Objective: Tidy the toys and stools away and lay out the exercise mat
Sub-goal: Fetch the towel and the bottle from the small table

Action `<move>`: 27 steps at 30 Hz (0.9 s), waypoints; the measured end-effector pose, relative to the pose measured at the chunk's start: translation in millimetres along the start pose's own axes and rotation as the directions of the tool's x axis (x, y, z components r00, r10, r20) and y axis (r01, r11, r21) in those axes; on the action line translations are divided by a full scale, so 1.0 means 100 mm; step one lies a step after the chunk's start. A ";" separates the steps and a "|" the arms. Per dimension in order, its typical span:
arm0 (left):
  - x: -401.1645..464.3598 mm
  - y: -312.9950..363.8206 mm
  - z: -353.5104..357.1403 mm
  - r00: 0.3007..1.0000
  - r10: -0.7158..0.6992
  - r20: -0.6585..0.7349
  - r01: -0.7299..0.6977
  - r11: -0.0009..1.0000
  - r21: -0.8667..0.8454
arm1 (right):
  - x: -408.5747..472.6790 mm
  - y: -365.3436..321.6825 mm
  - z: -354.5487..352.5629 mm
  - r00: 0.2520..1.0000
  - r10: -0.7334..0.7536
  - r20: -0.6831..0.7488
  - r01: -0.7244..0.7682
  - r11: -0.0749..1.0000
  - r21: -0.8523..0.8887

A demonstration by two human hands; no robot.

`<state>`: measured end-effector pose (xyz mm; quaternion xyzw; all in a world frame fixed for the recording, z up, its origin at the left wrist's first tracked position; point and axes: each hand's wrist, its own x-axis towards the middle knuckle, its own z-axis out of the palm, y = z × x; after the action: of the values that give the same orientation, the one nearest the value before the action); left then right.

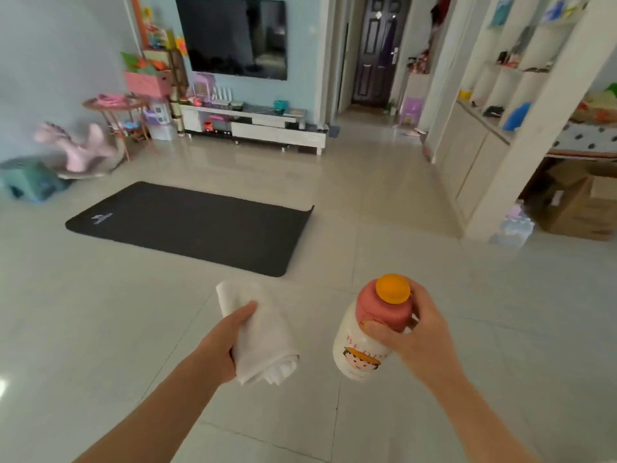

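A black exercise mat (193, 227) lies flat and unrolled on the tiled floor ahead of me. My left hand (222, 345) grips a rolled white towel (263, 335). My right hand (414, 332) holds a white bottle (359, 342) with a pink top and orange cap, gripped near its neck. A green stool (28, 182) stands by the left wall, beside a pink rocking horse (80, 148). Toys fill the left corner around a small round table (115, 105).
A white TV cabinet (267, 127) runs under the wall TV (233, 35). White shelving with cupboards (500, 105) stands on the right, with cardboard boxes (577, 202) behind it. A dark door (377, 48) closes the hallway. A purple stool (410, 111) stands near it.
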<state>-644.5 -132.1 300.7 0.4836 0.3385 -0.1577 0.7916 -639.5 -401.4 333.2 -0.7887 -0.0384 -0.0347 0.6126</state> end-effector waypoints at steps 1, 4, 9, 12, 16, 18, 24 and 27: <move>0.00 -0.03 -0.05 0.999 0.011 -0.039 -0.013 0.999 -0.030 | 0.08 0.01 0.05 0.999 -0.008 0.048 0.008 1.000 0.006; 0.01 -0.13 -0.18 0.992 0.012 -0.124 -0.023 0.996 -0.088 | 0.29 0.10 0.20 0.989 -0.019 0.144 0.018 1.000 0.008; 0.18 -0.04 -0.41 0.988 0.013 -0.154 -0.044 0.980 -0.195 | 0.66 0.27 0.59 0.962 0.025 0.271 -0.029 1.000 0.010; 0.52 0.19 -0.55 0.985 0.009 -0.173 -0.047 0.976 -0.213 | 0.99 0.40 0.87 0.948 0.070 0.311 -0.076 0.997 0.008; 1.16 0.62 -0.74 0.981 -0.032 -0.190 -0.006 0.981 -0.196 | 1.50 0.59 1.29 0.958 0.110 0.263 -0.118 0.993 0.015; 1.48 0.88 -0.81 0.981 -0.054 -0.186 0.018 0.982 -0.189 | 1.80 0.65 1.53 0.965 0.119 0.232 -0.125 0.992 0.015; 2.31 1.68 -0.91 0.985 -0.074 -0.155 0.054 0.990 -0.127 | 2.57 0.75 2.16 0.979 0.174 0.105 -0.178 0.984 0.022; 2.73 2.04 -0.85 0.987 -0.080 -0.141 0.065 0.993 -0.103 | 2.95 0.84 2.40 0.977 0.206 0.058 -0.208 0.978 0.021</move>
<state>-362.0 61.9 221.5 0.4417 0.4199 -0.1340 0.7814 -335.7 -184.3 222.9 -0.7808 0.0264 0.0517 0.6221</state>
